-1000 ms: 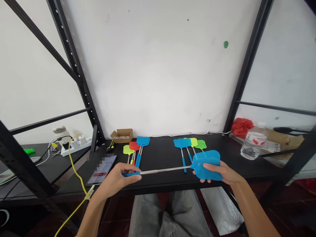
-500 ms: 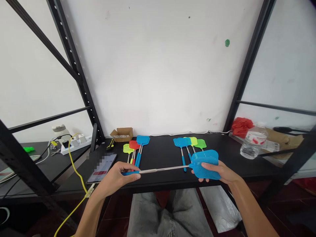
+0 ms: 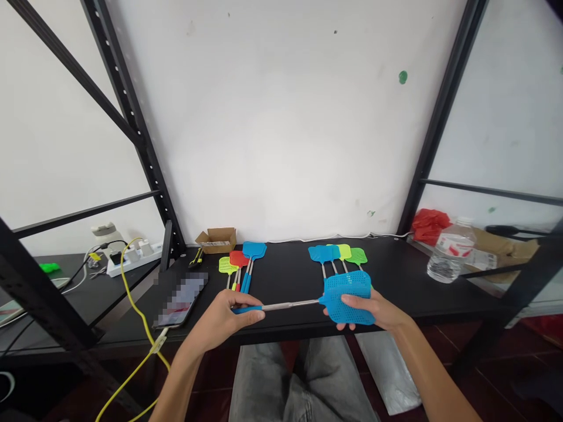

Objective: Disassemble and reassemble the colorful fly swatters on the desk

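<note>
A blue fly swatter with a telescopic metal rod is held level above the front edge of the black table. My left hand is closed round its blue handle at one end. At the other end my right hand grips the perforated head, thumb on top and fingers underneath. Behind the left hand lie several swatters: a yellow-green one, a red one and a blue one. Past the right hand is another group with blue, yellow and green heads.
A phone with a yellow cable lies at left, near a small cardboard box and a black-yellow cutter. A power strip is farther left. A water bottle and red bag stand right, beyond the rack post.
The swatter's metal rod has become shorter. My right hand has moved left with the head, and my left hand slightly right with the handle, so the hands are closer together.
</note>
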Demonstrator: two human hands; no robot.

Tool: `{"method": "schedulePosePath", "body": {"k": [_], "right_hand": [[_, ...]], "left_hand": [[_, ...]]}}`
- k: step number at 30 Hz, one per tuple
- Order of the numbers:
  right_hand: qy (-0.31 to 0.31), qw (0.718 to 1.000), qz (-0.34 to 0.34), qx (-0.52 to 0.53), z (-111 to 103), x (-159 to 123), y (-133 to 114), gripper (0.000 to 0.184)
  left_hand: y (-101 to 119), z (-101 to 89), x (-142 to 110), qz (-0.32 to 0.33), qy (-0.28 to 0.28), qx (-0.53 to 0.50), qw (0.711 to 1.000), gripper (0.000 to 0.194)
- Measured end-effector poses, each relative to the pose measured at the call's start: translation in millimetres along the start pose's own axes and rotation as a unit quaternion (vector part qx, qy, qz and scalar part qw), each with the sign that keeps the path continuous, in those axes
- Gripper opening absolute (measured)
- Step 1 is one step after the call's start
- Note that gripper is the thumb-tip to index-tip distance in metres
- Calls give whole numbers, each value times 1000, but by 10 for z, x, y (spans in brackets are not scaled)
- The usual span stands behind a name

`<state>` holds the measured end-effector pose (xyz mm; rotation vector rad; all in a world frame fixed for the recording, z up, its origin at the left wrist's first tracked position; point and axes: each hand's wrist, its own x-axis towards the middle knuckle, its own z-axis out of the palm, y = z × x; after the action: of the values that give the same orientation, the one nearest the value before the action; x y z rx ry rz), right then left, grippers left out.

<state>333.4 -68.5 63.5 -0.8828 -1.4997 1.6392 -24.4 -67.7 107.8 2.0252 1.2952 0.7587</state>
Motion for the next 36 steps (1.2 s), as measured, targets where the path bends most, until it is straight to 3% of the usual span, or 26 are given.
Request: {"method": "schedulePosePath", "body": {"k": [4, 9, 13, 17, 20, 25, 29, 33, 36], "right_hand": [[-52, 999, 1, 6, 167, 71, 55, 47], [-38, 999, -2, 8, 133, 42, 51, 41], [66, 993, -18, 91, -15, 70, 41, 35], [211, 949, -31, 231, -145, 199, 51, 14], [238, 933, -29, 268, -109, 301, 95, 25], [197, 961, -13, 196, 207, 426, 223, 56], [152, 984, 6, 90, 414, 486, 300, 66], [129, 988, -17, -82, 493, 501, 368, 59], [117, 965, -63, -226, 540, 503, 417, 46]], "left_hand": [[97, 155, 43, 16, -49, -47, 998, 33], [149, 230, 52, 33, -61, -60, 996, 33], [113, 283, 68, 57, -47, -49, 996, 36], [-15, 405, 121, 41, -55, -65, 996, 36], [-130, 582, 189, 20, -49, -84, 995, 35], [-163, 940, 271, -8, -27, -99, 995, 37], [-68, 1098, 255, 29, -59, -89, 994, 49], [-8, 1161, 227, 60, -55, -24, 996, 47], [-9, 1182, 224, 70, -20, 26, 997, 40]]}}
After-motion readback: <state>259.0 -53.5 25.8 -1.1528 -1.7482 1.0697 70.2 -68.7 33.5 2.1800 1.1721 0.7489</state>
